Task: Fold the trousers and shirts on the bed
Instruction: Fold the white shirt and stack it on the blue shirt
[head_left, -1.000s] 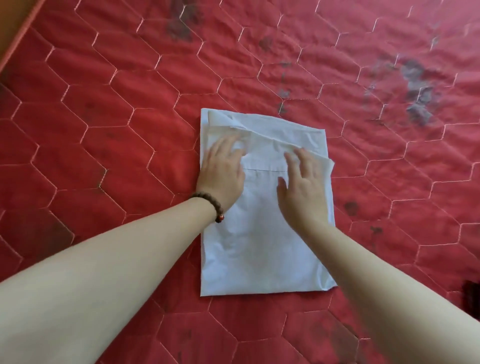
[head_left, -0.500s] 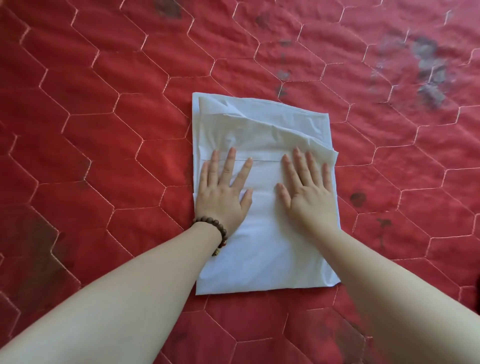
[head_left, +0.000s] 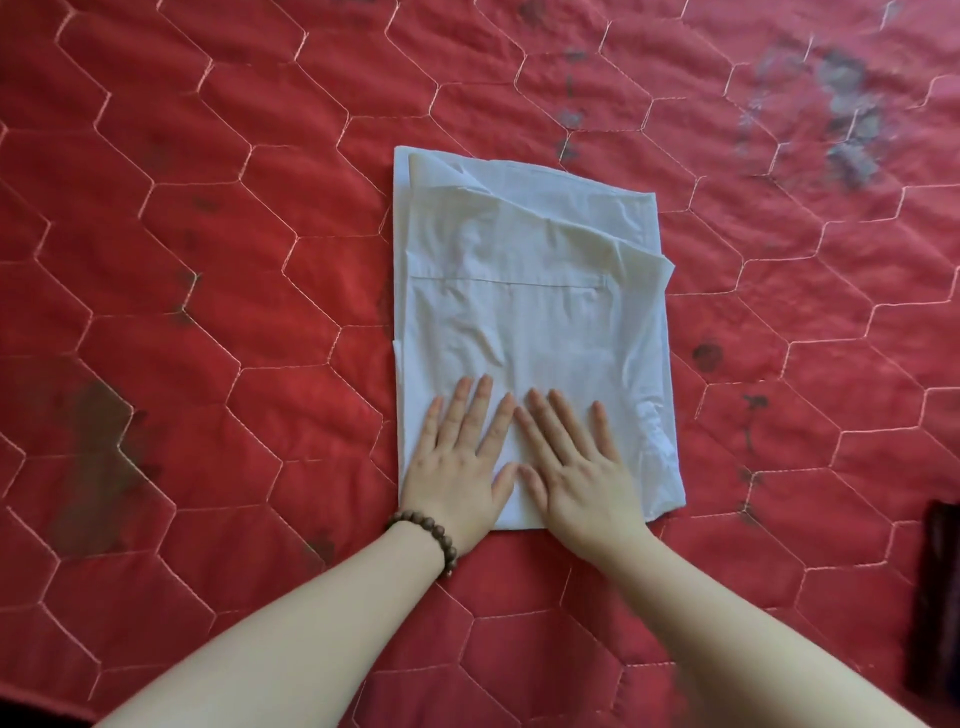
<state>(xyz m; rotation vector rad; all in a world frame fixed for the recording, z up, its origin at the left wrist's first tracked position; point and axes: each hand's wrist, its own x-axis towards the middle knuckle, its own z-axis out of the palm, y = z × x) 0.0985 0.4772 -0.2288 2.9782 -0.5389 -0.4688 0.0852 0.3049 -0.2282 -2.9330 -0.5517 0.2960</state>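
A red quilted bed cover (head_left: 208, 260) with hexagon stitching fills the view. At its middle lies a white garment (head_left: 535, 322) folded into a flat rectangle, layered edges at its far end. The left hand (head_left: 460, 467) and right hand (head_left: 574, 467) rest palm-down on its near end, fingers spread, grasping nothing, thumbs touching. A beaded bracelet (head_left: 431, 535) circles the left wrist.

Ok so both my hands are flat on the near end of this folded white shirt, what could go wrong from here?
The far layers of the white shirt sit uneven, with a flap poking out at the right edge, so another fold may lock that in crooked. Your left hand and right hand press only the near end, so sliding them could bunch the wrinkled right side. The red quilt shows dark marks that might transfer.
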